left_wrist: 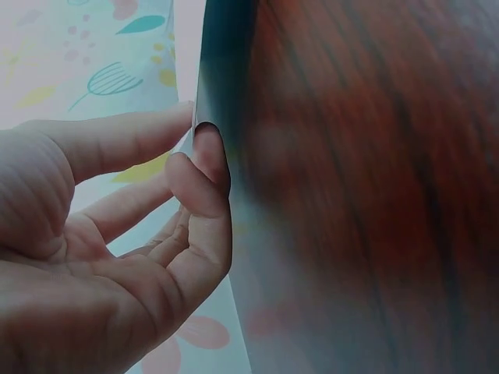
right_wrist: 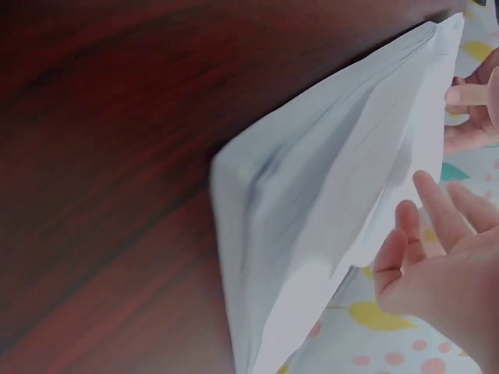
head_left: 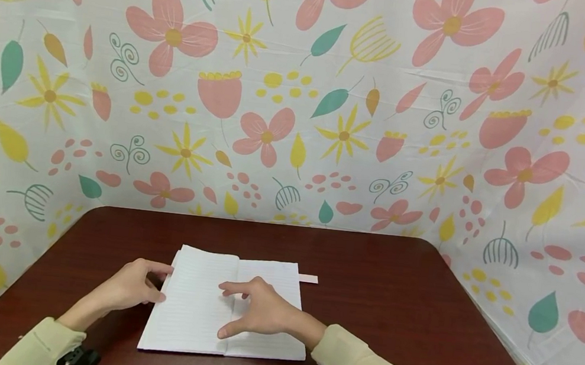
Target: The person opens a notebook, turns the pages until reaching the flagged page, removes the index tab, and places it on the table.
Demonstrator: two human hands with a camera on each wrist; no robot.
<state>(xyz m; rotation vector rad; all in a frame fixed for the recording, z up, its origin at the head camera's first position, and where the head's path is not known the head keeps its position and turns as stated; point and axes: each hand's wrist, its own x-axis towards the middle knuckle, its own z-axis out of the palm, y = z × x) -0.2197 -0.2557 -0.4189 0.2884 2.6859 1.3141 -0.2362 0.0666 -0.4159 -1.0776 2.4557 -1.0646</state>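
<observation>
An open notebook (head_left: 199,309) with white lined pages lies on the table in the head view. At its left edge my left hand (head_left: 128,287) pinches the notebook between thumb and fingers. The left wrist view shows that hand (left_wrist: 117,249) with the thumb on one side of the thin white edge (left_wrist: 188,62) and fingertips on the other. Above the middle and right page, my right hand (head_left: 263,307) hovers with thumb and fingers spread, holding nothing. In the right wrist view, the right hand (right_wrist: 444,257) is beside the pages (right_wrist: 335,187), and the left hand (right_wrist: 475,101) is behind it.
A pale pink tab (head_left: 309,279) sticks out past the notebook's right edge. The dark reddish-brown table (head_left: 391,312) has rounded far corners. A flower-patterned cloth (head_left: 302,88) hangs behind the table and along its sides.
</observation>
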